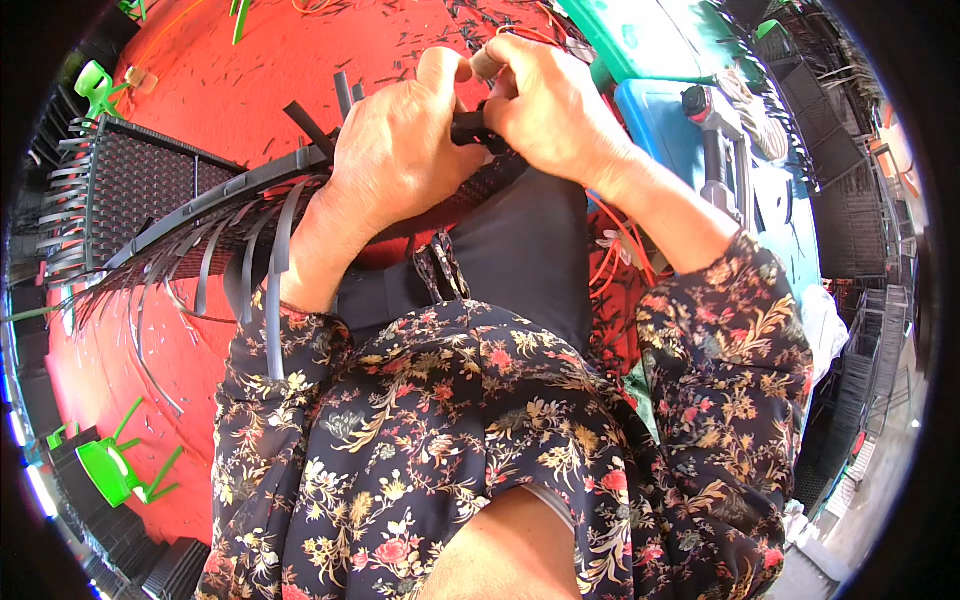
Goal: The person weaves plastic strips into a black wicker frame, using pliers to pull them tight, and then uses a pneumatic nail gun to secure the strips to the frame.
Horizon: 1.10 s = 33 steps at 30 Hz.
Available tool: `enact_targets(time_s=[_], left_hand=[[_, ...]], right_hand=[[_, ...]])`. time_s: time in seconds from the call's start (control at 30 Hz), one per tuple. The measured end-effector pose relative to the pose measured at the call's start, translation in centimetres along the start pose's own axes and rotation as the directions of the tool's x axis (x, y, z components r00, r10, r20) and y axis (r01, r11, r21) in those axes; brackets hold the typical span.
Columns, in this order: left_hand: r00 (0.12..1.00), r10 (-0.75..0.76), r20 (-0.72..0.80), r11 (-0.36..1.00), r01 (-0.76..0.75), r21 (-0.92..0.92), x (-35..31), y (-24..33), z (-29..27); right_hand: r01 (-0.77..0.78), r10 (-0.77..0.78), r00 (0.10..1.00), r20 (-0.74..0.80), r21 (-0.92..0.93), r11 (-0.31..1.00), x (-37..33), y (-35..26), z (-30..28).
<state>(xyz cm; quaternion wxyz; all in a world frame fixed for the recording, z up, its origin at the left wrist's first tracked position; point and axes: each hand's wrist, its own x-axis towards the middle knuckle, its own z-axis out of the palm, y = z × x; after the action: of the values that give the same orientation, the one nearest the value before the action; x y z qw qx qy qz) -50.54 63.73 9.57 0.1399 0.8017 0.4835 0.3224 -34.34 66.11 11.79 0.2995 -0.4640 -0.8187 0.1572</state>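
Both my hands meet above my lap at the edge of a black woven panel (190,215), which has a curved dark rim and loose flat strips hanging from it. My left hand (405,145) is closed over the rim, thumb and fingers curled toward the right hand. My right hand (555,110) pinches the dark strip (468,126) that shows between the two hands; its far end is hidden by my fingers. A tan wrap (486,66) covers a fingertip of the right hand. More strip ends (308,125) stick up just left of my left hand.
A grey and black hand tool (722,160) lies on a blue box (650,105) at the right, beside a green box (650,40). Black scraps litter the red floor (240,80). Small green stools (110,472) stand at the left. Dark woven pieces (860,400) are stacked at the far right.
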Motion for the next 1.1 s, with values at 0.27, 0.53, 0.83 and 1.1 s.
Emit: enact_targets(time_s=[0.27,0.53,0.83,1.1], left_hand=[[0.993,0.106,-0.041,0.986,-0.100,0.135,-0.1,0.8,0.3],[0.973,0.182,-0.140,0.972,-0.156,0.178,-0.4,0.6,0.9],[0.966,0.204,-0.156,0.968,-0.176,0.178,-0.5,-0.1,1.2],[0.951,0.262,-0.168,0.944,-0.216,0.248,-1.1,0.4,1.3]], right_hand=[[-0.003,0.055,0.981,-0.188,0.266,0.964,-1.3,1.2,0.2],[-0.095,0.188,0.982,0.014,0.899,0.428,-1.7,0.6,-2.0],[-0.135,0.101,0.991,0.093,0.789,0.599,-1.5,-0.3,-1.6],[-0.165,0.231,0.973,0.027,0.780,0.604,-1.9,-0.6,-1.5]])
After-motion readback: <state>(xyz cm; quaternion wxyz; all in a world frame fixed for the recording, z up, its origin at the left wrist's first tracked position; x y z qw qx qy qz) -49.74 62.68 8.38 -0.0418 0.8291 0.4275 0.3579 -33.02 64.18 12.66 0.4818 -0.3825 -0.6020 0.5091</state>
